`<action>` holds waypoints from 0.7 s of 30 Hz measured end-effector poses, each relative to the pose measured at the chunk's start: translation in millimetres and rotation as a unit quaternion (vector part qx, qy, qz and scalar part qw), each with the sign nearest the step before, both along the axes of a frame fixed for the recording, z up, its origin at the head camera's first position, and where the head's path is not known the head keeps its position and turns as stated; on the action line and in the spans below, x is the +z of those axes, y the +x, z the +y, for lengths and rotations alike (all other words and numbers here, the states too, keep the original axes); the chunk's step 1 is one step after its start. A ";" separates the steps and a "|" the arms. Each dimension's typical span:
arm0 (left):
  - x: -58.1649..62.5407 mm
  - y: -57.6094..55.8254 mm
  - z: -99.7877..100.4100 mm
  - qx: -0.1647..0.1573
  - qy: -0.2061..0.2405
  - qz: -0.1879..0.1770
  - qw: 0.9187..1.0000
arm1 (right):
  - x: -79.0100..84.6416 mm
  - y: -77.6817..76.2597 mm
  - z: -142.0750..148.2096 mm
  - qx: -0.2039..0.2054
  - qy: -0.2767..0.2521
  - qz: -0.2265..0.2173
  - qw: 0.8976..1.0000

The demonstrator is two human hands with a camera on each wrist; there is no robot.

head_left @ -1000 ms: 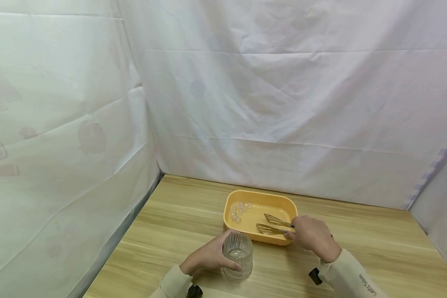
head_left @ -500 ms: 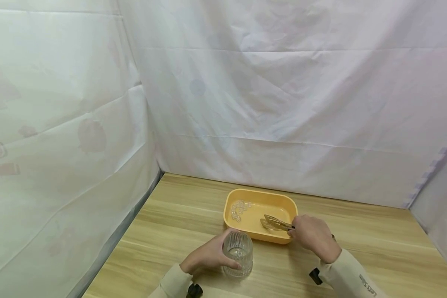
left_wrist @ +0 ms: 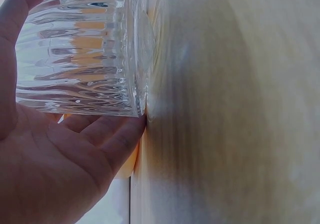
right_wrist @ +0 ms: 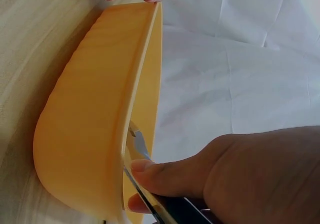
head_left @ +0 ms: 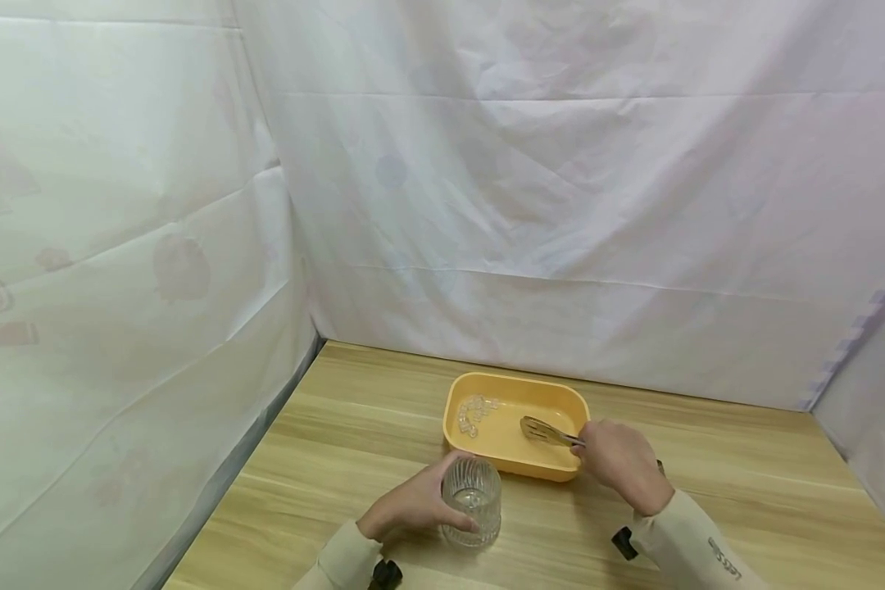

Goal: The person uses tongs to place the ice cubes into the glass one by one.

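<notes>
A ribbed clear glass (head_left: pixel 479 512) stands upright on the wooden table, and my left hand (head_left: pixel 419 498) curls its thumb and fingers round the side. In the left wrist view, fingertips reach the base of the glass (left_wrist: pixel 85 54) at the tabletop. My right hand (head_left: pixel 623 463) grips metal tongs (head_left: pixel 544 432) over the right end of a yellow tray (head_left: pixel 516 382). The slotted heads of the tongs overlap inside the tray, so only one shows. Right thumb and fingers press the two arms of the tongs (right_wrist: pixel 150 199). Small clear pieces like ice cubes (head_left: pixel 474 415) lie at the tray's left end.
The tray sits just beyond the glass on the wood-grain table (head_left: pixel 361 410). White cloth (head_left: pixel 560 205) hangs behind the table and along both sides. Pale sleeves (head_left: pixel 682 533) and dark wrist straps cover the forearms.
The heads of the tongs stood apart a second ago and have come together in my right hand. My left hand and the glass have stayed in place.
</notes>
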State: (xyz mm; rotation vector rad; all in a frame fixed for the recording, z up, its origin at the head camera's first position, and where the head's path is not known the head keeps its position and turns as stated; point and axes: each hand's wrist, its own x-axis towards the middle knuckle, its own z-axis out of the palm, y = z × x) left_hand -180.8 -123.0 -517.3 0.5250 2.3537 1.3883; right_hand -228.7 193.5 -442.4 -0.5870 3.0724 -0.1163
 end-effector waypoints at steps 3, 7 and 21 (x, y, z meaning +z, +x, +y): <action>-0.1 -0.7 0.1 -0.003 0.002 -0.001 1.000 | 0.3 -0.9 0.9 0.000 -0.010 0.008 1.000; 0.1 -1.2 0.0 -0.006 0.003 -0.004 1.000 | 1.3 -1.7 2.5 0.004 -0.027 0.023 0.999; 0.7 -1.1 0.6 -0.008 0.006 0.001 1.000 | -6.8 -5.6 -3.5 0.002 -0.033 0.008 0.999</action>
